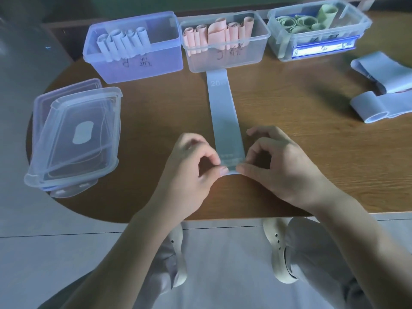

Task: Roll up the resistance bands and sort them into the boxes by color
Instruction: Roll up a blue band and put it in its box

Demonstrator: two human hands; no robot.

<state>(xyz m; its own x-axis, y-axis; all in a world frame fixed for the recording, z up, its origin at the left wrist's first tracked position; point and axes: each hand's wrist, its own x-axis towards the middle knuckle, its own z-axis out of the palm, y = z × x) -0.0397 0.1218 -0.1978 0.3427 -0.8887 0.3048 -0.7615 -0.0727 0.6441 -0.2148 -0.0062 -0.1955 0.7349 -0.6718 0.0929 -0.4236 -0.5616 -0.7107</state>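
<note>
A pale blue resistance band [224, 112] lies flat and straight on the wooden table [301, 139], running from the middle box toward me. My left hand [191, 161] and my right hand [281, 161] pinch its near end from either side, thumbs and forefingers on the edge. Three open boxes stand at the back: the left box [138, 63] holds rolled blue bands, the middle box [225, 59] holds rolled pink bands, the right box [321, 44] holds rolled green bands.
Stacked clear lids [73, 139] lie at the table's left edge. Two loose blue bands [383, 72] [374, 107] lie at the far right. My knees and shoes show below the table's near edge.
</note>
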